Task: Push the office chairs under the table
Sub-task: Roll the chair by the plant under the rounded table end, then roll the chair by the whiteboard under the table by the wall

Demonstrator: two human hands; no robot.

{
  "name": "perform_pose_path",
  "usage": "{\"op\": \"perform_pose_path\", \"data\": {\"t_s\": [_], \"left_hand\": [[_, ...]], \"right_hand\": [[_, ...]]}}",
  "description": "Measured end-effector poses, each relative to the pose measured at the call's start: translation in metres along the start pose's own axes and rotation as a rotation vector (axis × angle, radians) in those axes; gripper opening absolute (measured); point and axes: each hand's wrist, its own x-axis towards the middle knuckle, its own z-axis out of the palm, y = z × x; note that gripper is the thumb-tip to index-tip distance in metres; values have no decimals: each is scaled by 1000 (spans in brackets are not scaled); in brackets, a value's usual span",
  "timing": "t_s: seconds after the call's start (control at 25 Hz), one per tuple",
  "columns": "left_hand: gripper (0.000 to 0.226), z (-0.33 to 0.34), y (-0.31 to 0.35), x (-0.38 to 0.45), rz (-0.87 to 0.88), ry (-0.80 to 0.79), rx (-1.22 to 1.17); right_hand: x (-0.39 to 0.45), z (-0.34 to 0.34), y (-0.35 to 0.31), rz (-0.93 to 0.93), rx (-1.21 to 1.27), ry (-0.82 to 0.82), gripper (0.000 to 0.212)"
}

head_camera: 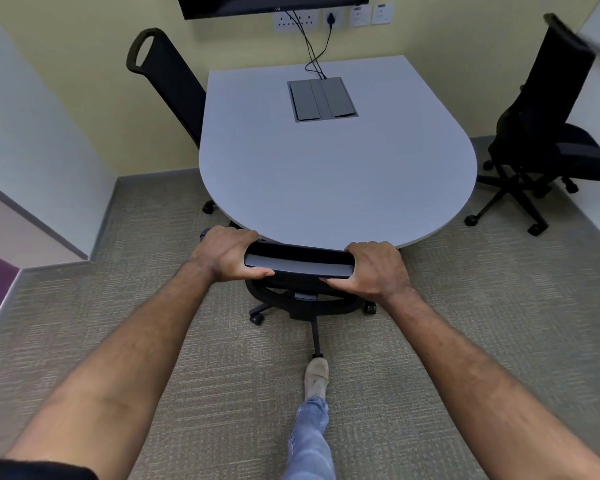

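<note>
A grey table (333,174) with a rounded near end fills the middle of the room. A black office chair (300,263) stands at its near edge, its seat hidden under the tabletop and its backrest top against the rim. My left hand (227,252) grips the left end of that backrest top and my right hand (378,268) grips the right end. A second black chair (168,84) sits tucked in at the table's left side. A third black chair (548,133) stands apart from the table at the right, turned away.
A grey cable box (321,98) is set in the tabletop, with cables running up to wall sockets (297,20) under a screen. My foot (316,375) touches a rear leg of the near chair's base. Walls close in on the left and right; carpet covers the floor.
</note>
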Motion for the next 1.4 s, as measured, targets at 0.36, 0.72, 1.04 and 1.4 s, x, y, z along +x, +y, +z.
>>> {"op": "perform_pose_path", "data": {"t_s": [0.36,0.72,1.04,1.4], "left_hand": [[90,2,33,-14,-36,-16,-15],[80,-8,151,-12,-76,-17,-104],[76,-1,299,24,95,12,-20],[75,41,432,146,342,-161,52]], "right_hand": [[-34,-3,13,21,81,1,94],[-153,-24,82,126,120,47,81],[-293,-25,158,367,129,-92,70],[-323,-16,281,622,132,-152,67]]}}
